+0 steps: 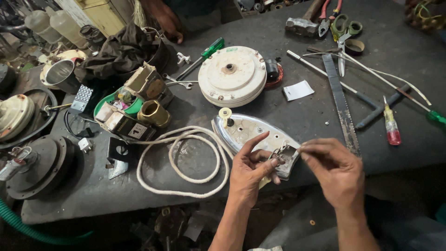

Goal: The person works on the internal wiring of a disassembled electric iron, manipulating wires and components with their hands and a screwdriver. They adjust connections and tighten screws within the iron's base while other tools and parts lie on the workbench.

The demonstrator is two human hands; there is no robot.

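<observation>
An opened clothes iron base [246, 130], shiny metal with a small cream knob, lies on the dark workbench [297, 116] near its front edge. A white braided cord [179, 162] loops from it to the left. My left hand [251, 172] pinches small wires at the iron's rear end, index finger stretched over the plate. My right hand [332, 165] is beside it, its fingertips closed on a thin wire or terminal at the same spot. What sits between the fingers is too small to make out.
A round white motor housing [232, 76] stands behind the iron. Hacksaw blade [341, 102], red screwdriver [391, 128], scissors [343, 35], hammer [302, 23] lie right. Green screwdriver [204, 56], brass fitting [154, 114], boxes, fan motors crowd the left. Another person's hand [167, 21] rests at the far edge.
</observation>
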